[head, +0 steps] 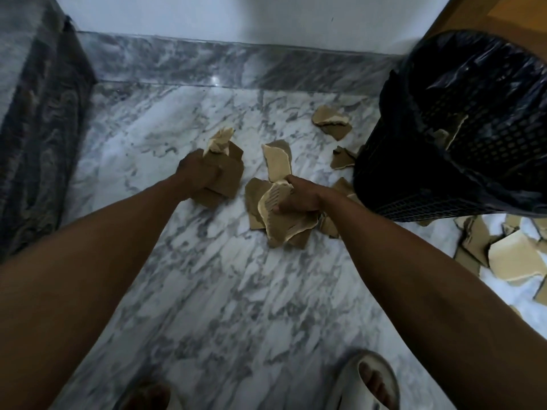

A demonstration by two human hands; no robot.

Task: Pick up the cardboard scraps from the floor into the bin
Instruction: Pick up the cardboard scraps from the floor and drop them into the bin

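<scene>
My left hand (196, 176) grips a bunch of brown cardboard scraps (228, 176) over the marble floor. My right hand (300, 196) grips another bunch of torn scraps (276, 211), pale on the peeled side. More scraps lie on the floor: a pale one (278, 164) just beyond my right hand, a pair (331, 121) farther back, one (342, 158) by the bin's foot. The black mesh bin (461, 161) with a dark plastic liner stands at the right; a scrap shows inside it (444, 134).
Several more scraps (509, 255) lie on the floor at the right, behind the bin. A marble skirting (236, 63) and white wall close the far side. A dark marble step (38, 128) rises at the left. My sandalled foot (367, 380) stands at the bottom.
</scene>
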